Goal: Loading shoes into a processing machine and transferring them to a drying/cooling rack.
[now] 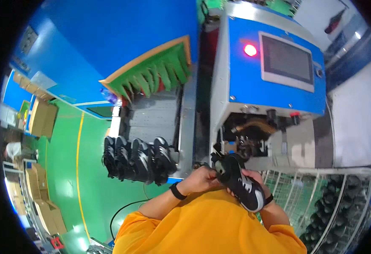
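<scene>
- Displaying a black sneaker [243, 185] with white side markings
- Slanting between left fingers [210, 174] and right fingers [250, 173]
- Gripping its side with the right
- Curling the left at its upper end, unclear whether gripping

Legibility of Markings

No wording can be read. The held shoe [242, 180] bears a white, letter-like mark on its side; the standing shoes [140, 163] carry pale marks too small to decipher. Any characters on the screen [287, 60] are indistinct.
</scene>
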Action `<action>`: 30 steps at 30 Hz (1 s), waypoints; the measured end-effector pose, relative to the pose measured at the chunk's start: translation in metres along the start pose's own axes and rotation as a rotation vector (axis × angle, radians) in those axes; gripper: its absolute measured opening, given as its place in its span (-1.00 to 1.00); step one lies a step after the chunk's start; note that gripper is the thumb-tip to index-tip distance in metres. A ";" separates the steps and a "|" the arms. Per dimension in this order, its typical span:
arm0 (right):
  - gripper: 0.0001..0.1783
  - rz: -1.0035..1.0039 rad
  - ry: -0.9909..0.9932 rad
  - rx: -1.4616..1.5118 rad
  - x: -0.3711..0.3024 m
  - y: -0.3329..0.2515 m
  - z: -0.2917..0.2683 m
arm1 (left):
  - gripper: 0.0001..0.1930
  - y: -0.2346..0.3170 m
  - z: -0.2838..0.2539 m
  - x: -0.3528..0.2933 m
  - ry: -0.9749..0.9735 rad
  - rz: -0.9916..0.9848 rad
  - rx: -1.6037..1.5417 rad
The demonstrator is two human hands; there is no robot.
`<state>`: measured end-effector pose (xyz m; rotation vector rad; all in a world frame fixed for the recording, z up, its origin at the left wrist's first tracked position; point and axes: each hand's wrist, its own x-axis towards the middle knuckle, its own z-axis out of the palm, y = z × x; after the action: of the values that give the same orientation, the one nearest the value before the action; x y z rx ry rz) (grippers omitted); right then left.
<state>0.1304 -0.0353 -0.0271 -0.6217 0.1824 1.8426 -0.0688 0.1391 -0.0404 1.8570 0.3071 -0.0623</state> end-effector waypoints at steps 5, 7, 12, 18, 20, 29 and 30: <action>-0.45 -0.497 0.394 -0.114 -0.051 0.008 -0.028 | -0.78 0.073 0.030 -0.004 -0.295 -0.101 -0.507; -0.29 -0.684 0.586 -0.445 -0.061 -0.001 -0.036 | -0.76 0.077 0.035 0.001 -0.216 -0.248 -0.539; -0.06 -0.793 0.804 -0.979 -0.049 -0.033 -0.018 | -0.73 0.048 0.059 0.023 0.147 -0.434 -0.600; 0.07 -0.593 1.232 -1.828 0.005 -0.061 -0.010 | -0.78 -0.019 0.080 0.072 0.289 -0.500 -0.839; 0.07 -0.491 1.339 -1.980 0.020 -0.061 -0.001 | -0.80 -0.046 0.085 0.079 0.267 -0.511 -0.909; 0.02 -0.717 1.369 -2.021 0.045 -0.060 -0.014 | -0.76 -0.058 0.078 0.100 0.242 -0.529 -1.047; 0.02 -0.716 1.382 -2.017 0.048 -0.056 -0.012 | -0.75 -0.059 0.076 0.100 0.228 -0.553 -1.060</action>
<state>0.1748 0.0201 -0.0509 -2.6878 -1.0138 0.0000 0.0218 0.1015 -0.1380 0.6920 0.8227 -0.0496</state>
